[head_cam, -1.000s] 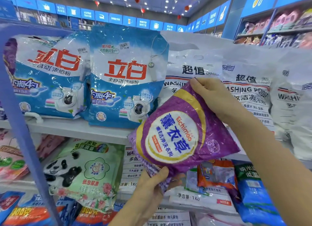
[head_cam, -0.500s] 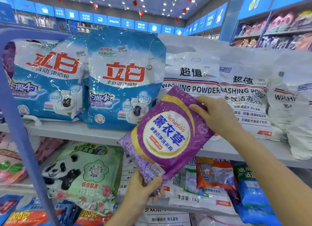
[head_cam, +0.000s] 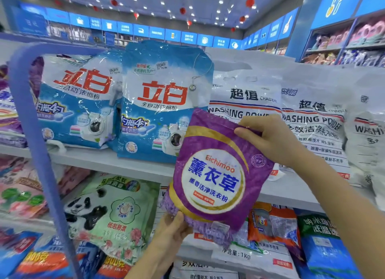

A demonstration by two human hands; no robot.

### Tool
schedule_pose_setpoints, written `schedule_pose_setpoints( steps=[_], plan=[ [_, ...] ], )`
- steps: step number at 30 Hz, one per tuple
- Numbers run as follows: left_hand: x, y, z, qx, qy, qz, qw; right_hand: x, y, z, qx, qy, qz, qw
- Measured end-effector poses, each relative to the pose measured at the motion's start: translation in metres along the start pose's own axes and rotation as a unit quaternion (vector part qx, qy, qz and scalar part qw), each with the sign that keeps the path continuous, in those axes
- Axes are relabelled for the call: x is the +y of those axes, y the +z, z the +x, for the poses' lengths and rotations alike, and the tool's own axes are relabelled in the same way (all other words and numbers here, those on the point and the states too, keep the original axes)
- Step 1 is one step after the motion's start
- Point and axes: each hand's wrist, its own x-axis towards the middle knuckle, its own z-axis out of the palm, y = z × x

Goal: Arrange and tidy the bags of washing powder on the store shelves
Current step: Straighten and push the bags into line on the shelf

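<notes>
I hold a purple bag of washing powder (head_cam: 216, 170) with a white oval label in front of the shelves, nearly upright. My right hand (head_cam: 268, 139) grips its top right corner. My left hand (head_cam: 173, 230) holds its bottom left corner from below. Behind it, on the white upper shelf (head_cam: 93, 160), two blue-and-white bags (head_cam: 160, 99) with red characters stand side by side. To their right stand big white washing powder bags (head_cam: 312, 120).
A blue shelf post (head_cam: 33, 133) curves down the left side. On the lower shelf lie a green panda bag (head_cam: 112, 214), an orange bag (head_cam: 275, 224) and a blue bag (head_cam: 325, 249). Pink bags sit at far left. Another aisle of shelves is at upper right.
The purple bag has turned from tilted to nearly upright and shifted slightly right. My right hand stays on its top corner; my left hand moved to the bottom left corner.
</notes>
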Motion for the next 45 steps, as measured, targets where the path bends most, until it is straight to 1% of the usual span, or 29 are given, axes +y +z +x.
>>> schedule_pose_setpoints(
  steps=[2, 4, 7, 10, 14, 16, 20, 23, 25, 27, 29, 32, 34, 36, 38, 39, 40, 42, 43, 45],
  plan=[
    [-0.003, 0.000, -0.002, -0.003, 0.018, 0.043, 0.999, 0.010, -0.003, -0.002, -0.017, 0.019, -0.001, 1.000],
    [-0.003, 0.000, -0.006, -0.007, 0.025, 0.093, 0.995, 0.010, -0.001, -0.002, -0.036, 0.021, 0.001, 0.999],
    [0.008, -0.009, -0.013, -0.001, 0.030, 0.168, 0.985, -0.001, -0.003, 0.000, -0.053, 0.009, 0.050, 0.997],
    [0.031, -0.021, -0.027, -0.007, 0.029, 0.245, 0.969, -0.017, -0.004, 0.008, -0.063, -0.037, 0.110, 0.991],
    [0.056, -0.017, -0.049, -0.003, 0.041, 0.349, 0.936, -0.043, 0.015, 0.022, -0.093, -0.117, 0.145, 0.978],
    [0.062, -0.015, -0.062, 0.019, 0.054, 0.360, 0.931, -0.056, 0.030, 0.027, -0.099, -0.163, 0.153, 0.970],
    [0.072, -0.032, -0.095, 0.082, 0.062, 0.325, 0.940, -0.080, 0.061, 0.043, -0.084, -0.236, 0.117, 0.961],
    [0.084, -0.060, -0.121, 0.118, 0.078, 0.283, 0.949, -0.099, 0.087, 0.058, -0.073, -0.251, 0.111, 0.959],
    [0.095, -0.077, -0.140, 0.162, 0.098, 0.262, 0.946, -0.117, 0.108, 0.070, -0.066, -0.231, 0.147, 0.959],
    [0.110, -0.095, -0.158, 0.196, 0.114, 0.258, 0.939, -0.141, 0.130, 0.080, -0.041, -0.216, 0.179, 0.959],
    [0.127, -0.117, -0.175, 0.223, 0.126, 0.258, 0.931, -0.168, 0.152, 0.088, -0.010, -0.185, 0.250, 0.950],
    [0.160, -0.150, -0.201, 0.257, 0.142, 0.254, 0.922, -0.212, 0.182, 0.097, 0.028, -0.084, 0.390, 0.917],
    [0.184, -0.176, -0.218, 0.276, 0.168, 0.264, 0.909, -0.242, 0.204, 0.099, 0.036, -0.028, 0.456, 0.889],
    [0.214, -0.201, -0.232, 0.287, 0.187, 0.274, 0.899, -0.273, 0.232, 0.097, 0.010, 0.027, 0.503, 0.864],
    [0.244, -0.228, -0.239, 0.296, 0.203, 0.277, 0.891, -0.304, 0.262, 0.093, -0.048, 0.070, 0.515, 0.853],
    [0.259, -0.241, -0.242, 0.288, 0.210, 0.280, 0.891, -0.319, 0.277, 0.091, -0.084, 0.090, 0.520, 0.846],
    [0.273, -0.252, -0.243, 0.277, 0.217, 0.288, 0.891, -0.331, 0.291, 0.091, -0.119, 0.106, 0.529, 0.833],
    [0.300, -0.270, -0.241, 0.271, 0.212, 0.304, 0.888, -0.356, 0.310, 0.095, -0.176, 0.148, 0.564, 0.793],
    [0.313, -0.279, -0.236, 0.264, 0.214, 0.308, 0.889, -0.366, 0.316, 0.100, -0.189, 0.163, 0.573, 0.781],
    [0.337, -0.291, -0.219, 0.236, 0.213, 0.321, 0.892, -0.377, 0.328, 0.114, -0.174, 0.190, 0.566, 0.783]
  ],
)
